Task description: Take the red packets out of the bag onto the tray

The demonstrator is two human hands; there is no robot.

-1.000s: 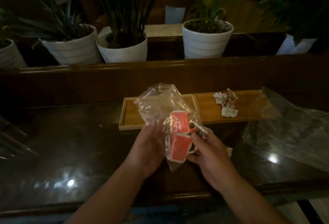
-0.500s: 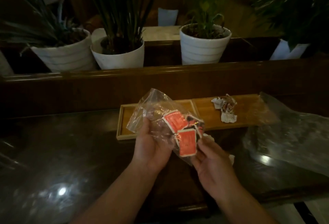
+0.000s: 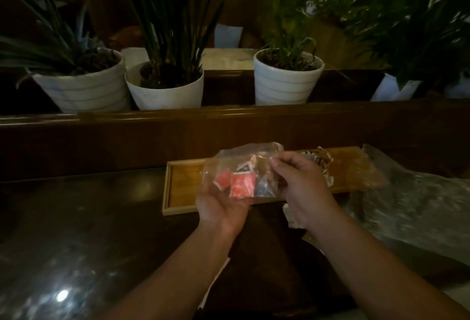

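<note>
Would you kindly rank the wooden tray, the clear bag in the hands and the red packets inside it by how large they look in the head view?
1. Wooden tray
2. Clear bag
3. Red packets

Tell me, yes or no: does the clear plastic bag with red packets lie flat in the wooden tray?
No: the clear plastic bag with red packets is held above the wooden tray by the left hand and right hand.

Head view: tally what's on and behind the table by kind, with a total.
White plant pots: 4, first at
Wooden tray: 1
Small clear bag with red packets, held by left hand and right hand: 1
Large clear plastic sheet: 1
Crumpled wrapper pile: 1
Total: 8
</note>
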